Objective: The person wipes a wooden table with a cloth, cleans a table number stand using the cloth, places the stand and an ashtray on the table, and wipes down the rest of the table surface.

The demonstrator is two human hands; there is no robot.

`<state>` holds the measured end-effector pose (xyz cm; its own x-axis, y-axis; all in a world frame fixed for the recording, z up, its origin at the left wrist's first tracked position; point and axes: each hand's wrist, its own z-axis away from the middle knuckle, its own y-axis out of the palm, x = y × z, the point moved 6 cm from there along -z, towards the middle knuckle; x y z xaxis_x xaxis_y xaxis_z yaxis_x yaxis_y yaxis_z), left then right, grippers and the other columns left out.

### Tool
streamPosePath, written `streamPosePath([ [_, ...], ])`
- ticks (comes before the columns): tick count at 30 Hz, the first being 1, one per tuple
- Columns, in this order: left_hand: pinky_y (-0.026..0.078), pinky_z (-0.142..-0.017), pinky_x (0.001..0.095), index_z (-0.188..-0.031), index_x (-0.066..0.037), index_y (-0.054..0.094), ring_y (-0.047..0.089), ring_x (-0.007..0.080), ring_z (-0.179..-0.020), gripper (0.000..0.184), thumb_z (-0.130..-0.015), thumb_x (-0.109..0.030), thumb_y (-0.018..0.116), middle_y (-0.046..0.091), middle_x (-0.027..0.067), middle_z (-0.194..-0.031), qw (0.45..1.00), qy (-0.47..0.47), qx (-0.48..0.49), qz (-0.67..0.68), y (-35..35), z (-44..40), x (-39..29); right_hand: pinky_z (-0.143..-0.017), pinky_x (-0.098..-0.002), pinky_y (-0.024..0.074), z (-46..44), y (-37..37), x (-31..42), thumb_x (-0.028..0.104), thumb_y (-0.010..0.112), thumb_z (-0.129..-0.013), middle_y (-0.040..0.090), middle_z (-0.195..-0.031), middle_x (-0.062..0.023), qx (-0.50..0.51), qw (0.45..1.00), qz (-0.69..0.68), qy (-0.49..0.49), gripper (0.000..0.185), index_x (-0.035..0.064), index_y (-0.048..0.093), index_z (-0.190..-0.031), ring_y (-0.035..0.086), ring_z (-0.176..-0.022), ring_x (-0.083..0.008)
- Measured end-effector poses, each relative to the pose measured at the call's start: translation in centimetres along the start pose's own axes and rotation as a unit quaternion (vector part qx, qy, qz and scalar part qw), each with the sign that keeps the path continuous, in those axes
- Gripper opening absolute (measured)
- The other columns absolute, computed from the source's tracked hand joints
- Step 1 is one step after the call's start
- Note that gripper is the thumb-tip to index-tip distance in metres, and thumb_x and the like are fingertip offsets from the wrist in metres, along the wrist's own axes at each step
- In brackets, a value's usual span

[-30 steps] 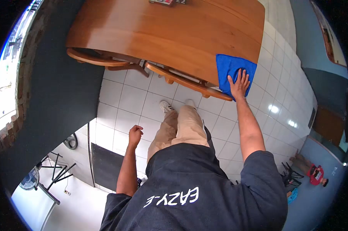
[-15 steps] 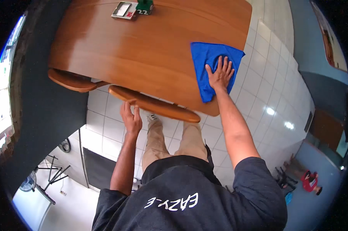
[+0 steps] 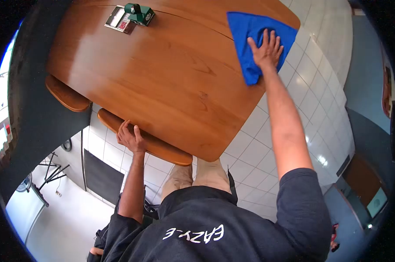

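A blue cloth (image 3: 245, 32) lies spread on the wooden table (image 3: 162, 74) near its far right corner. My right hand (image 3: 267, 50) presses flat on it, fingers spread, arm stretched forward. Near the table's front edge, my left hand (image 3: 131, 139) rests at the curved top of a wooden chair (image 3: 167, 150), with its fingers apart and bent over the wood. Nothing is held in that hand.
On the table's far left part stand a green box-like object (image 3: 140, 16) and a small tray (image 3: 117, 19). A second chair (image 3: 67, 94) is tucked in at the left. Part of a person in red (image 3: 334, 238) shows at the lower right edge.
My right hand has slid the blue cloth away from the near corner toward the far right one. My left hand has come up to the chair top. The view has shifted and turned.
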<state>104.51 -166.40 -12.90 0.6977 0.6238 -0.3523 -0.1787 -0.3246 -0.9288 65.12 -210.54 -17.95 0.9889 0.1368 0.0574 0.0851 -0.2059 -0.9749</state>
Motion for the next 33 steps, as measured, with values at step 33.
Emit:
streamPosePath([
  [33,0.02,-0.109,0.0421,-0.118,-0.009,0.059,0.05,0.0246,-0.118,0.04,-0.088,-0.034,0.058,0.059,0.0068,-0.12,1.0,-0.001,-0.019,0.011,-0.7,0.8,-0.4,-0.117,-0.0575,0.012,-4.0,1.3,-4.3,0.076,0.041,-0.087,0.021,-0.161,-0.0083,0.012,1.0,0.019,0.001,0.089,0.0206,0.025,-0.154,0.016,-0.148,-0.0342],
])
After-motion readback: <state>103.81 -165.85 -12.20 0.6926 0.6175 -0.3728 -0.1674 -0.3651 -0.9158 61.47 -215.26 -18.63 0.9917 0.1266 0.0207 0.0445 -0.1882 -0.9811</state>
